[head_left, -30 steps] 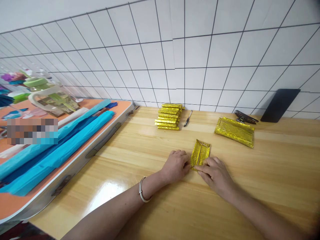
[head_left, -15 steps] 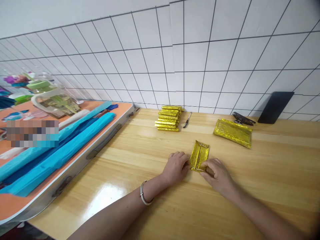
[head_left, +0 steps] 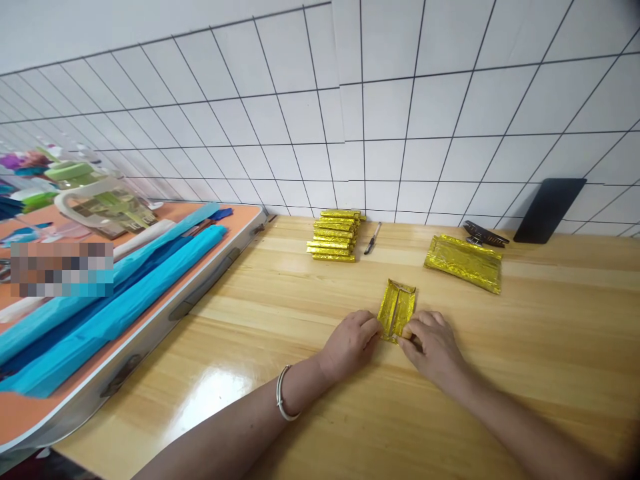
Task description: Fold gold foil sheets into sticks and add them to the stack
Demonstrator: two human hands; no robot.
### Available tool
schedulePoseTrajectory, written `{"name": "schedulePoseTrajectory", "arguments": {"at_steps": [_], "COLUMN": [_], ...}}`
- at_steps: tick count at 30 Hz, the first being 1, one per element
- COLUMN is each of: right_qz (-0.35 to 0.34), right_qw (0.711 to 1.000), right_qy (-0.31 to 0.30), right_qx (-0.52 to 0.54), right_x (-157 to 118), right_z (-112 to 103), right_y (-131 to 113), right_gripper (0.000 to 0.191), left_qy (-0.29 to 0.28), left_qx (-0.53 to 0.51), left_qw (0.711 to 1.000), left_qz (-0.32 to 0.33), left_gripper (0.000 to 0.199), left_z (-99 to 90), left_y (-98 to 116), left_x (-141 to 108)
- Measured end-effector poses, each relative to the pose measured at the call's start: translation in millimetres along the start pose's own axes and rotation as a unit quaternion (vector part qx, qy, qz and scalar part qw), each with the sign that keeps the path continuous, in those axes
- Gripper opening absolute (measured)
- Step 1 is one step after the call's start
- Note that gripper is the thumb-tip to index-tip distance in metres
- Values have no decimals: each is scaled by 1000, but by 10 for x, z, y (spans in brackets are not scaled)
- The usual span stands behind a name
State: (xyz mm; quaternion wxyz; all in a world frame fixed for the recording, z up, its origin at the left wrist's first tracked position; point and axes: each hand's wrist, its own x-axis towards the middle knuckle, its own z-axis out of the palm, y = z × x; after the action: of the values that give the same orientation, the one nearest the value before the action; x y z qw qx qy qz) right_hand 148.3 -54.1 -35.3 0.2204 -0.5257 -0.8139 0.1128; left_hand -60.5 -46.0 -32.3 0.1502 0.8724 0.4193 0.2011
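A small sheet of gold foil paper (head_left: 397,307) lies on the wooden table in front of me, its edges folded in and a seam running down its middle. My left hand (head_left: 353,341) is closed at the sheet's lower left edge, the fingertips partly hidden. My right hand (head_left: 431,343) pinches the lower right corner between thumb and fingers. Behind it to the right is a stack of flat gold foil sheets (head_left: 464,263), touching a dark hair claw clip (head_left: 485,235). Several rolled or folded gold foil strips (head_left: 334,237) are piled near the wall.
A pen (head_left: 373,239) lies beside the strips. A dark flat panel (head_left: 550,210) leans on the tiled wall. At left, an orange-topped table (head_left: 240,230) bears blue paper rolls (head_left: 150,297), a clear basket-like container (head_left: 107,207) and a green-lidded jar (head_left: 70,172).
The view has shifted slightly. My right thumb and fingers have closed in on the sheet's lower right corner, while my left hand stays at the left edge.
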Motion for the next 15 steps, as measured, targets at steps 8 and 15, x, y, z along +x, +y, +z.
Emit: {"name": "schedulePoseTrajectory", "arguments": {"at_steps": [8, 15], "right_qz": [2, -9], "right_qw": [1000, 999], "right_qy": [-4, -21], "right_qx": [5, 39], "right_x": [-2, 17], "right_z": [28, -9], "right_y": [19, 79], "right_gripper": [8, 8], "left_qy": [-60, -84], "left_qx": [65, 81], "left_qw": [987, 985], "left_qz": [134, 127], "left_gripper": [40, 54], "left_z": [-142, -80], "left_y": [119, 209], "left_x": [-227, -276]}}
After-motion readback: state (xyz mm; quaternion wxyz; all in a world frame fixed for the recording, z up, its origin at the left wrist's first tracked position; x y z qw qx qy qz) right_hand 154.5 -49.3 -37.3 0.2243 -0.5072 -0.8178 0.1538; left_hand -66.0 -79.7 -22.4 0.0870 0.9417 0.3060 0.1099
